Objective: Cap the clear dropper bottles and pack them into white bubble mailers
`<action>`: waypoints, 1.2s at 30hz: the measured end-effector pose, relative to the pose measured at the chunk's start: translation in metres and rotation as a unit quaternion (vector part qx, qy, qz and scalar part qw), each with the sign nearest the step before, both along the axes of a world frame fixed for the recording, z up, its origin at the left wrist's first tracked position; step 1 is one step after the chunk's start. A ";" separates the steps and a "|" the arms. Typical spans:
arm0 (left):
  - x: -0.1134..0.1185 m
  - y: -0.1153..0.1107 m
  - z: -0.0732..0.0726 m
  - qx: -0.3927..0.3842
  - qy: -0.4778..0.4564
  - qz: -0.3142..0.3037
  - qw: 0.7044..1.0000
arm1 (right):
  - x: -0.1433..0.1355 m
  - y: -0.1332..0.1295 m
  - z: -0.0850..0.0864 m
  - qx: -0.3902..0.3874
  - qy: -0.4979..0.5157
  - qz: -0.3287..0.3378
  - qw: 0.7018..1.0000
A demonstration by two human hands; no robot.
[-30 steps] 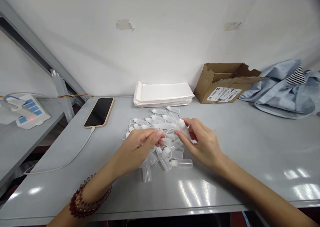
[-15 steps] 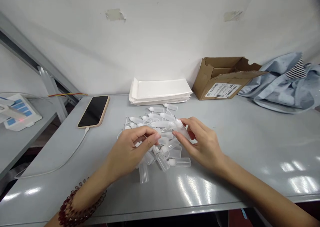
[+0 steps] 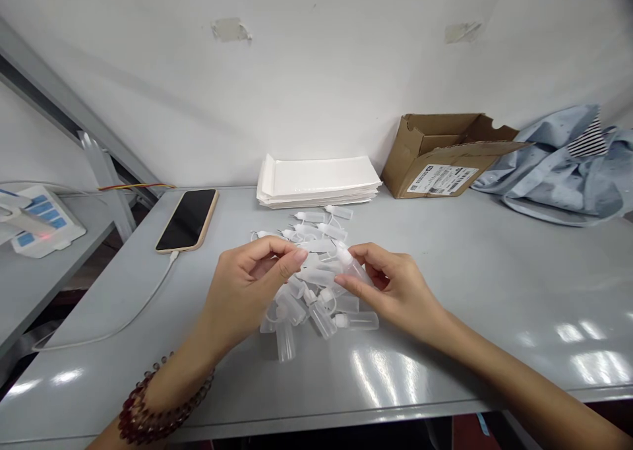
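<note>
My right hand [image 3: 390, 282] grips a translucent needle-tip squeeze bottle [image 3: 357, 268] between thumb and fingers. The bottle tilts, its white top and thin dark needle pointing up and to the left. To its left, my left hand [image 3: 254, 282] is closed in a pinch, thumb against fingers; anything between the fingertips is too small to make out. Below and between both hands lies a loose pile of similar bottles, among them one on its side [image 3: 357, 321] and one near the front [image 3: 285, 342]. Some have white cap loops. My left hand hides part of the pile.
A stack of white envelopes [image 3: 319, 181] lies against the wall behind the pile. Right of it stand an open cardboard box [image 3: 445, 156] and crumpled blue cloth [image 3: 558, 166]. On the left are a phone [image 3: 188, 220] with a charging cable [image 3: 133, 318] and a white-and-blue device [image 3: 42, 219].
My left hand has shifted slightly left and up. My right hand has moved the bottle a little left and down, so its needle shows more plainly.
</note>
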State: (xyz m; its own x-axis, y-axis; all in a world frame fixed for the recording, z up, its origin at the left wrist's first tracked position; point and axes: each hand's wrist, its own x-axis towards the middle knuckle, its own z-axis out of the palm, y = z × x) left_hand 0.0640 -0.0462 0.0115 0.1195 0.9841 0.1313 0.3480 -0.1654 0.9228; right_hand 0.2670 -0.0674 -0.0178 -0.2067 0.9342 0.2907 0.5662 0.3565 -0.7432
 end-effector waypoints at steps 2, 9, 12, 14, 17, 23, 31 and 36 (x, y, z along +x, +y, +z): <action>0.001 0.000 0.000 -0.032 -0.009 0.003 0.999 | -0.002 -0.002 -0.001 0.035 -0.007 0.025 0.999; 0.005 0.001 -0.010 -0.097 -0.069 -0.005 0.993 | -0.008 -0.009 -0.006 0.072 -0.015 0.090 0.993; 0.005 0.002 -0.015 -0.118 -0.096 -0.015 0.988 | -0.009 -0.009 -0.007 0.064 -0.009 0.091 0.994; 0.005 0.001 -0.016 -0.130 -0.108 -0.026 0.985 | -0.010 -0.009 -0.007 0.060 -0.006 0.091 0.994; 0.006 0.000 -0.016 -0.136 -0.118 -0.037 0.983 | -0.011 -0.010 -0.006 0.056 -0.004 0.096 0.994; 0.009 0.000 -0.012 -0.152 -0.139 -0.036 0.978 | -0.012 -0.010 -0.005 0.046 -0.003 0.095 0.994; 0.007 0.001 -0.014 -0.160 -0.150 -0.045 0.975 | -0.012 -0.011 -0.005 0.048 -0.001 0.095 0.994; 0.007 0.000 -0.014 -0.165 -0.153 -0.050 0.973 | -0.012 -0.010 -0.005 0.048 0.000 0.096 0.994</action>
State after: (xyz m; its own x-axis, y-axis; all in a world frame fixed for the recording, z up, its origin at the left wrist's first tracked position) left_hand 0.0712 -0.0458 -0.0021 0.2216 0.9642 -0.1455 0.0453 0.1388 0.9893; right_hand 0.2548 -0.0777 -0.0225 -0.3779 0.8455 0.3771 0.4819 0.5275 -0.6997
